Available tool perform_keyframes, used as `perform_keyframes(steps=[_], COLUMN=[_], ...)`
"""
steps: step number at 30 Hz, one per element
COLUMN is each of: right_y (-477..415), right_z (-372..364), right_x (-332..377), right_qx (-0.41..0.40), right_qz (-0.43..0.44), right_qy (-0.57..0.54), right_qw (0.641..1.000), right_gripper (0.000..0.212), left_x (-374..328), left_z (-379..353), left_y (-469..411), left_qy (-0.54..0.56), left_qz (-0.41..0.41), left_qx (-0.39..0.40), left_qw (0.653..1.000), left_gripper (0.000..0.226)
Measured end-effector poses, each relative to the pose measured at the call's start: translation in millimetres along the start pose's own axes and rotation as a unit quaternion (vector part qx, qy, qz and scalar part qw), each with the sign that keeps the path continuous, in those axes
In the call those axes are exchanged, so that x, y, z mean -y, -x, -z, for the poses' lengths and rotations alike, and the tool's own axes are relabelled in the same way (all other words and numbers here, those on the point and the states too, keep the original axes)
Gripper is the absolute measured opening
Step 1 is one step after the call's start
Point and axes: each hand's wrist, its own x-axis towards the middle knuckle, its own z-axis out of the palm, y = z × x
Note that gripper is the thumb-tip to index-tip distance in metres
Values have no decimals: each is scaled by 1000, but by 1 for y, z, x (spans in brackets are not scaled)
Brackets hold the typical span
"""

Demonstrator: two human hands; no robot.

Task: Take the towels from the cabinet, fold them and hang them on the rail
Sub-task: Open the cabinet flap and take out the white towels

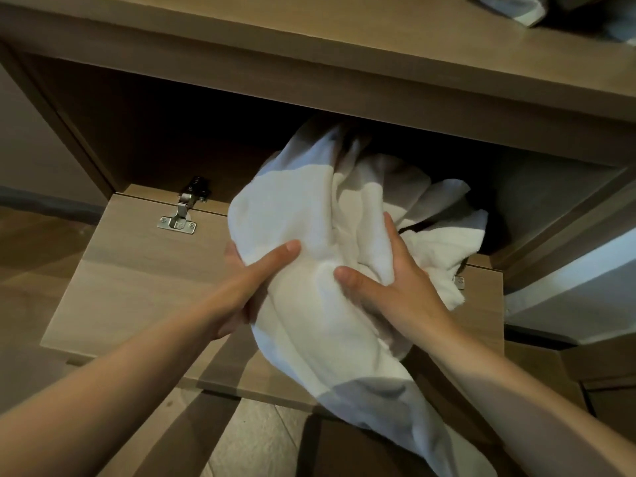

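Note:
A bundle of crumpled white towels [309,215] spills out of the dark opening of a wooden cabinet [165,132] and over its folded-down door [137,270]. My left hand [247,287] grips the bundle's left side, thumb on top. My right hand [389,287] clutches the middle of the bundle from the right. One end of the cloth hangs below my hands, past the door's front edge. The back of the bundle is hidden in the cabinet's shadow. No rail is in view.
A metal hinge [180,215] joins the door to the cabinet floor at the left. Grey-and-white cloth [516,5] lies on the cabinet top [344,46] at the upper right. Wooden floor [34,253] shows at left and below.

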Motion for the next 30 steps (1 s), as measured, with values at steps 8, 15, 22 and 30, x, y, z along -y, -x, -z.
perform_keyframes(steps=[8,15,22,30], right_y=[-35,-43,-31,23], right_z=[5,41,91,140], right_x=[11,40,90,159], right_qx=[26,97,159,157], right_qz=[-29,-52,-124,-253], right_qy=[-26,-147,-164,-142], right_qw=[999,983,966,944], right_gripper=[93,59,54,38], left_x=[-22,-53,-98,-165], left_z=[-20,-39,-60,-74], left_y=[1,31,90,181], left_qy=[74,163,214,183], left_qz=[82,96,120,184], left_qx=[95,107,91,50], left_qw=[989,976,965,964], left_gripper=[84,49,38,44])
